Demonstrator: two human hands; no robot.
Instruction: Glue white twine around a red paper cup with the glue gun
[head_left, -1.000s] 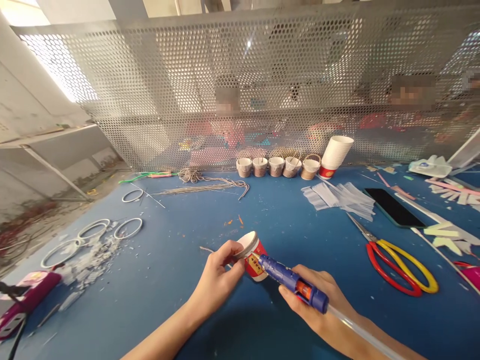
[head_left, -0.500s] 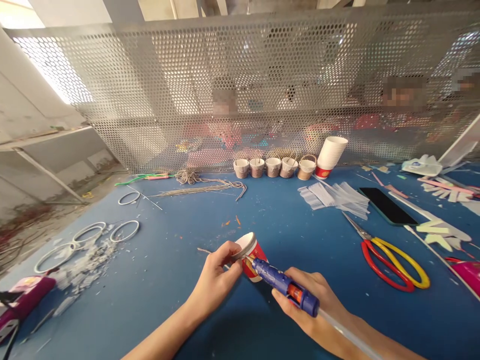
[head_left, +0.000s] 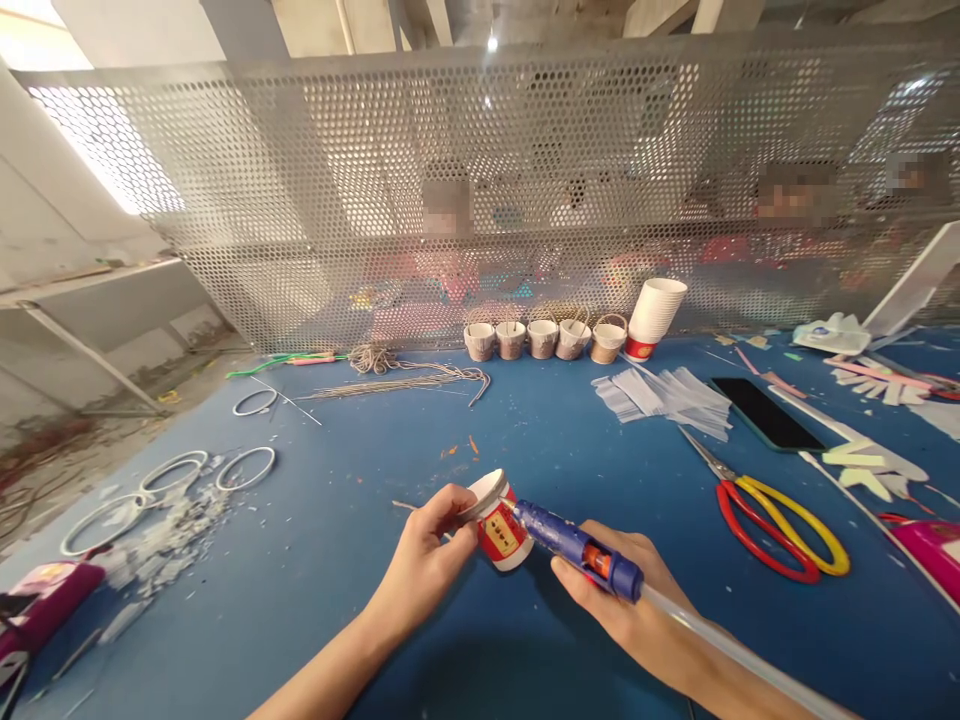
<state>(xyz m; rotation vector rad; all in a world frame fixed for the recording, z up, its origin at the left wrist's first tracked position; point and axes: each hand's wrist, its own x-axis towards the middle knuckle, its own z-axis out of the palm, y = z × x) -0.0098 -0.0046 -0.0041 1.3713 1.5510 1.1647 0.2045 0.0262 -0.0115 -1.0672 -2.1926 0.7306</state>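
A white and red paper cup [head_left: 507, 537] is tilted in my left hand [head_left: 431, 550], its rim pinched between thumb and fingers. Grey-brown cord runs along the rim, and a loose cord end [head_left: 405, 505] sticks out left of my fingers. My right hand [head_left: 626, 585] is wrapped round a blue glue gun [head_left: 559, 535] with a clear glue stick [head_left: 697, 625] at its back. The gun's nozzle points at the cup just below the rim, by the cord; whether it touches is too small to tell.
Several cord-trimmed cups [head_left: 543, 340] and a cup stack [head_left: 657, 315] line the perforated screen [head_left: 315, 200]. Scissors [head_left: 772, 520], a phone [head_left: 766, 413] and white strips [head_left: 664, 395] lie right. Cord [head_left: 375, 360], rings [head_left: 246, 468] and scraps [head_left: 161, 540] are left. People sit beyond the screen.
The glue gun's nozzle has moved up and right along the cup toward the rim, and more of the cup's red label shows. The view has shifted slightly.
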